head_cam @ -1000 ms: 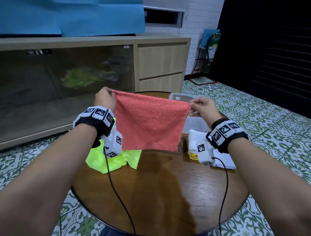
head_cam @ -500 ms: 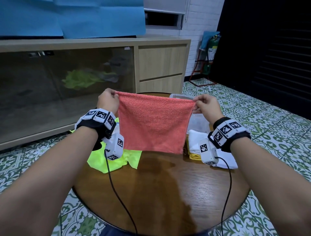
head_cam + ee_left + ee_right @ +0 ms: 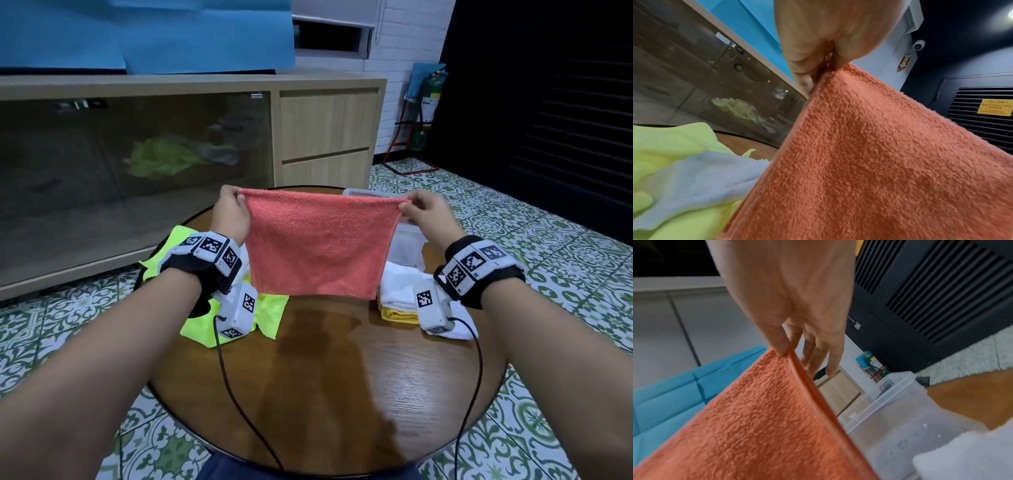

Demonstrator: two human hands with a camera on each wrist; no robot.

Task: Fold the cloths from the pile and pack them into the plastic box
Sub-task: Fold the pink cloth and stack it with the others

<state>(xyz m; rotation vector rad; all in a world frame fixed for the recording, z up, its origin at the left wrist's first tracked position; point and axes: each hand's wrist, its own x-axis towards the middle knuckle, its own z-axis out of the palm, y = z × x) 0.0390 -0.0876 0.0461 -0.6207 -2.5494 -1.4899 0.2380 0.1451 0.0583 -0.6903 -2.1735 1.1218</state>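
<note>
**Two pinches, one hanging cloth**

Both hands, left hand (image 3: 230, 214) and right hand (image 3: 425, 215), pinch the top corners of the orange cloth (image 3: 317, 245), hung above the table (image 3: 329, 383). A slipped corner could skew the fold; the plastic box (image 3: 898, 415) waits far right.

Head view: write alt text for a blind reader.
Left hand and right hand pinch the top corners of an orange cloth, hanging above a round wooden table.
</note>
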